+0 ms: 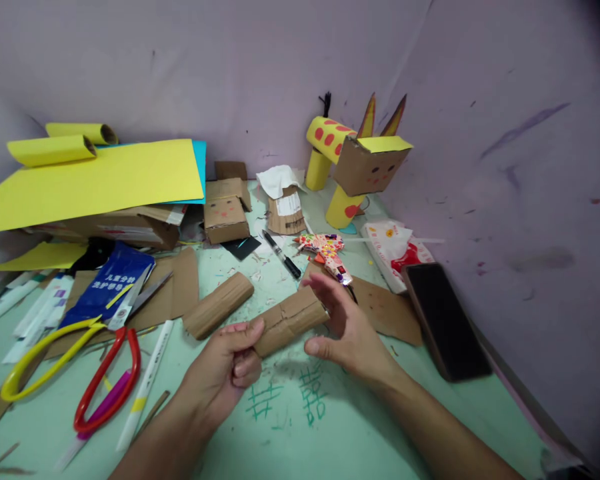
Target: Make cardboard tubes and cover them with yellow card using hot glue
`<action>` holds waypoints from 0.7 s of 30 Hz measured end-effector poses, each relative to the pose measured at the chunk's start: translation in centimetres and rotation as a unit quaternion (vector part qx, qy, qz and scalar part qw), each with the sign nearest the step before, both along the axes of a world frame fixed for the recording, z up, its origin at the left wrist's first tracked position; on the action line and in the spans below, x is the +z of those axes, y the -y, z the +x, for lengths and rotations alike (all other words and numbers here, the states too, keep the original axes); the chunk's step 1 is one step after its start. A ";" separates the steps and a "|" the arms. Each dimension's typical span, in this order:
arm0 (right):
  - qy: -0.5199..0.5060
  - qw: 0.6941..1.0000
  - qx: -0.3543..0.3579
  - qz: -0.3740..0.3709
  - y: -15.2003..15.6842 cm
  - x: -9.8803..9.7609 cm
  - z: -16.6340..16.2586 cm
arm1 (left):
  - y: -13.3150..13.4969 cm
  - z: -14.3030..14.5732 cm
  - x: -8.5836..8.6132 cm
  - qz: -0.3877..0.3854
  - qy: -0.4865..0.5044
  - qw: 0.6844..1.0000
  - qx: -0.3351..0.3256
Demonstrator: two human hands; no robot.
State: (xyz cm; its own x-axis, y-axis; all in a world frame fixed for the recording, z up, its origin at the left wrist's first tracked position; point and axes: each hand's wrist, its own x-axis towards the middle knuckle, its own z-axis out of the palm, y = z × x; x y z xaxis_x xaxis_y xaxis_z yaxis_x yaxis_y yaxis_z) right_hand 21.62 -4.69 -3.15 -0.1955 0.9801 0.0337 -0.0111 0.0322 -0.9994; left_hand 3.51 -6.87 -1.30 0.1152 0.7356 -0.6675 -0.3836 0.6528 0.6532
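Note:
In the middle of the head view, my left hand (233,363) grips the near end of a brown cardboard tube (291,321), thumb on top and fingers curled beneath. The tube is tilted, its far end up to the right, with a crease across its surface. Around that far end my right hand (347,330) curves with thumb and fingers apart; whether a fingertip touches the tube is hard to tell. A second cardboard tube (219,305) lies on the table just left of the held one. Behind it are a black marker (281,255) and a flower-patterned glue gun (327,250).
A yellow giraffe-like cardboard animal (373,167) stands at the back by the wall. Large scissors (110,360) and a white marker (145,383) lie left. Yellow sheets (130,177) with rolled tubes are stacked behind. A phone (445,320) and tissue pack (397,253) sit right.

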 end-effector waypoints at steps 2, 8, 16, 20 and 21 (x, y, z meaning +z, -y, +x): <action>-0.067 0.996 0.011 -0.061 0.0 -0.6 -0.4 | 0.3 0.4 -0.2 -0.002 0.006 1.000 -0.008; -0.168 0.976 -0.061 -0.125 -0.1 -0.5 -0.3 | 2.5 0.5 0.3 0.264 -0.394 0.874 -0.104; -0.164 0.983 -0.010 -0.078 -0.4 -0.8 -0.1 | -0.2 -3.2 -0.2 0.383 -0.786 0.473 -0.105; -0.099 0.995 -0.002 -0.028 -0.2 -0.8 -0.2 | -0.8 -4.1 -0.8 0.316 -0.779 0.509 -0.182; -0.081 0.996 -0.009 -0.018 -0.1 -0.7 -0.2 | -0.7 -4.2 -0.7 0.329 -0.763 0.532 -0.165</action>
